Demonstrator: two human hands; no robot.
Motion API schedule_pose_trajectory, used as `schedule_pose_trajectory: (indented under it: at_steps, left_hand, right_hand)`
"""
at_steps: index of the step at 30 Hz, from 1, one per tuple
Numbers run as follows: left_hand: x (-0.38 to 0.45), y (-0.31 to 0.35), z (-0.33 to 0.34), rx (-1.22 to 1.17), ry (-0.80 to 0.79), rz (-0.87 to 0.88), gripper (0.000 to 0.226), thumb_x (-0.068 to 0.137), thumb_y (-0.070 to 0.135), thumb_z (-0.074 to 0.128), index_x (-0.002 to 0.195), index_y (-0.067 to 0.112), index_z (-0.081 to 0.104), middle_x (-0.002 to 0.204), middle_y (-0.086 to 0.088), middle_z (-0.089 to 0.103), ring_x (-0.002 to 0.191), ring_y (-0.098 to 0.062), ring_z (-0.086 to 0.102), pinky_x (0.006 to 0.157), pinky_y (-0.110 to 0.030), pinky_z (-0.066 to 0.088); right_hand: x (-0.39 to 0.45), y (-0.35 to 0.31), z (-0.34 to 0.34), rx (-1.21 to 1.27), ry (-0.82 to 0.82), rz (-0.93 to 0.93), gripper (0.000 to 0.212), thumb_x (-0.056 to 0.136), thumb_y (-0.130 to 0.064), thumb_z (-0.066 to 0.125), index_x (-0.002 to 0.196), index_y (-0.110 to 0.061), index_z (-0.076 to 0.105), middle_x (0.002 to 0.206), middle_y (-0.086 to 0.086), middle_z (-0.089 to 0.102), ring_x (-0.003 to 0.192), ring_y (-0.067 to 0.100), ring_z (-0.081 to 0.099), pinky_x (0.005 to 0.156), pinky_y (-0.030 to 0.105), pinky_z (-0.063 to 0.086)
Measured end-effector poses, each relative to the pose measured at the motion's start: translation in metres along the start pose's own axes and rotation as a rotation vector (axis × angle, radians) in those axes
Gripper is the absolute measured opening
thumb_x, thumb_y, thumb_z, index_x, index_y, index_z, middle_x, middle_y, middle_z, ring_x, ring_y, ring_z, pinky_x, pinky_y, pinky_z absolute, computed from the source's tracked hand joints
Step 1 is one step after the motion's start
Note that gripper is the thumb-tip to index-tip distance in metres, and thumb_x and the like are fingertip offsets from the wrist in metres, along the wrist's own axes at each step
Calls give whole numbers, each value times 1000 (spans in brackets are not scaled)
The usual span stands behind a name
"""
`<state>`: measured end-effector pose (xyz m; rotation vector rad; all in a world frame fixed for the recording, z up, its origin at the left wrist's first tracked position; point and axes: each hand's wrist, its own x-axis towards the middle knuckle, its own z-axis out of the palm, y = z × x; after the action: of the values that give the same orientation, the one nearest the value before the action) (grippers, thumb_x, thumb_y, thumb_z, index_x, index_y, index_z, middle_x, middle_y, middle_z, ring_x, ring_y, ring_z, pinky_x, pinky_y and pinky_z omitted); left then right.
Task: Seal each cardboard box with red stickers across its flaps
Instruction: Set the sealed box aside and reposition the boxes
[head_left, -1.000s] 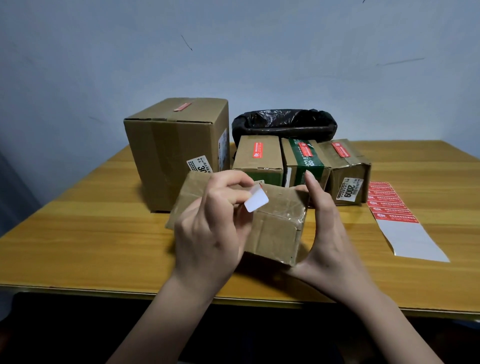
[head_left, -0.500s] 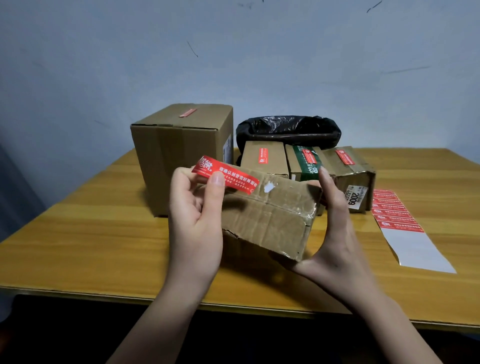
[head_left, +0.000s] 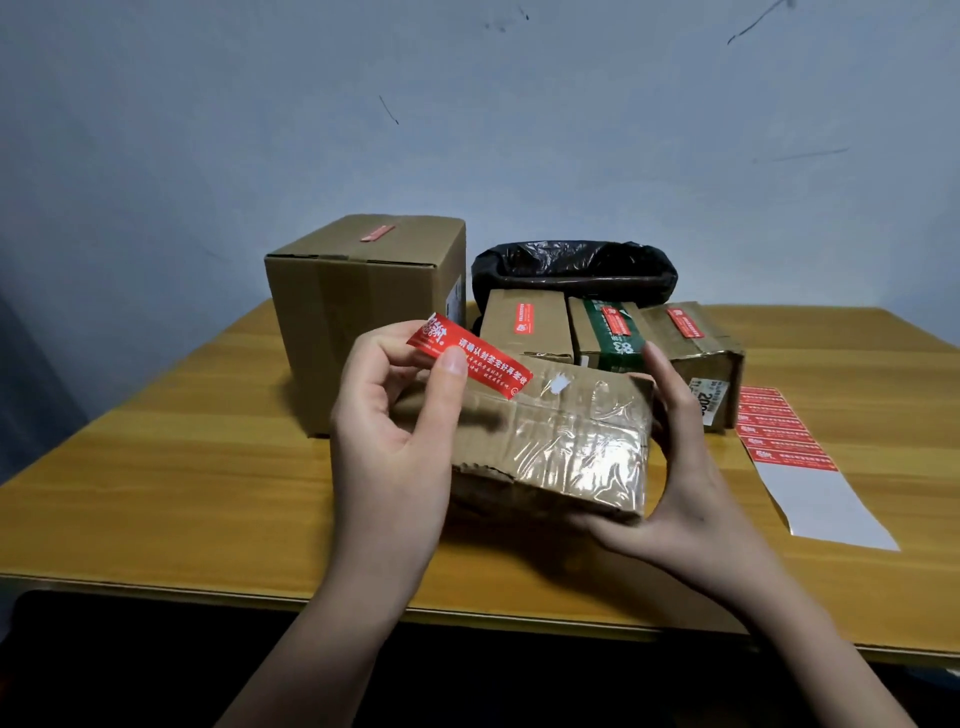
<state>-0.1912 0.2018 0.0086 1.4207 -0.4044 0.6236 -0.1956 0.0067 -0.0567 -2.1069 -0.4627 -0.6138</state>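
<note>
Two hands work a taped cardboard box (head_left: 550, 441) above the near edge of the wooden table (head_left: 156, 467).

The left hand (head_left: 395, 431) pinches a red sticker (head_left: 470, 362) between thumb and fingertips, holding it slanted just above the box's far-left top edge; whether its right tip touches the cardboard cannot be told. The right hand (head_left: 680, 467) grips the box's right end, fingers curled round the far side and thumb beneath, keeping it tilted and lifted off the table. Farther back stand a large brown box (head_left: 363, 322) with a red sticker on top and, to its right, three smaller boxes (head_left: 613, 338) in a row, each stickered, in front of a black plastic bag (head_left: 571, 270). At the right lies a sticker sheet (head_left: 800, 457), red labels at its far end, bare white backing at the near end.
</note>
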Motion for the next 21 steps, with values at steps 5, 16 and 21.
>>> schedule_pose_trajectory:
  at_steps: [5, 16, 21]
  left_hand:
    - [2, -3, -5, 66, 5, -9, 6, 93, 13, 58, 90, 18, 57, 87, 5, 64, 78, 1, 61, 67, -8, 45]
    - [2, 1, -4, 74, 0, -46, 9, 93, 11, 56, 86, 18, 55, 84, 1, 60, 73, 4, 60, 61, -7, 45]
    - [2, 7, 0, 52, -15, -56, 10, 93, 5, 54, 86, 12, 53, 80, 0, 57, 66, 7, 61, 55, -5, 45]
  right_hand:
    - [4, -2, -10, 11, -64, 58, 121, 58, -56, 79, 151, -41, 3, 152, -19, 22, 140, -2, 27, 115, 22, 25]
    - [12, -4, -21, 67, -186, 190, 120, 54, -54, 86, 141, -61, 4, 153, -27, 15, 134, -22, 12, 114, 24, 20]
    - [14, -3, -20, 84, -202, 232, 118, 50, -58, 83, 139, -64, 6, 153, -24, 17, 137, -15, 16, 116, 28, 21]
